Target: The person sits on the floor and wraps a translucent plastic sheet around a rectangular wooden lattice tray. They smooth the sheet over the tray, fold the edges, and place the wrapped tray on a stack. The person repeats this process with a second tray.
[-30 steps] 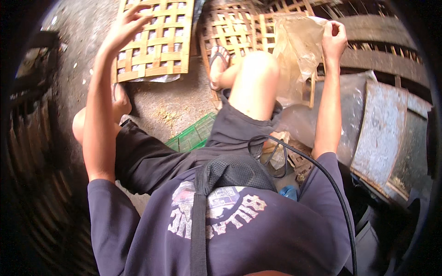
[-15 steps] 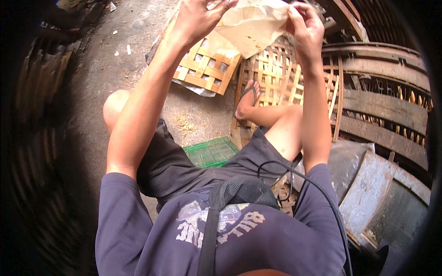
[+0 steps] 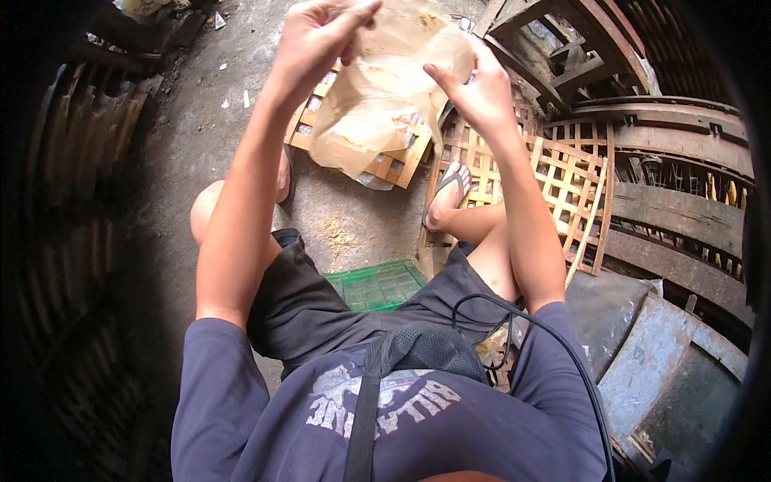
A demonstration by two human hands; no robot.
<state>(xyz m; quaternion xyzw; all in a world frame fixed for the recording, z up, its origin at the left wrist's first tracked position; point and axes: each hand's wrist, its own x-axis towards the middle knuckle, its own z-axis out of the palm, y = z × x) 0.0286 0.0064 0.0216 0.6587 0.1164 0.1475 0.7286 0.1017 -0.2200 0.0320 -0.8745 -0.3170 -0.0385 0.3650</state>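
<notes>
A thin, translucent tan sheet (image 3: pixel 365 108), creased and flecked with small bits, hangs between my hands over a woven bamboo tray with a wooden frame (image 3: pixel 395 170). My left hand (image 3: pixel 317 40) pinches its upper left part between thumb and fingers. On the right side, my right hand (image 3: pixel 486 92) has its thumb across the sheet's front, while the fingertips are partly hidden behind it. Whether the sheet is plastic or paper I cannot tell. It covers most of the tray, whose lattice shows along the left and lower right.
A larger bamboo lattice panel (image 3: pixel 562 189) leans right of my sandalled foot (image 3: pixel 450 193). Between my legs lies a green plastic crate (image 3: pixel 377 287), near yellowish crumbs (image 3: pixel 337 235) on the floor. Wooden slats (image 3: pixel 675 209) and a worn blue-grey board (image 3: pixel 654 353) stand at right.
The sheet has come down and nearer, now hanging over the tray's front. My right hand has moved left and down, its thumb stretched out; my left hand has shifted slightly left.
</notes>
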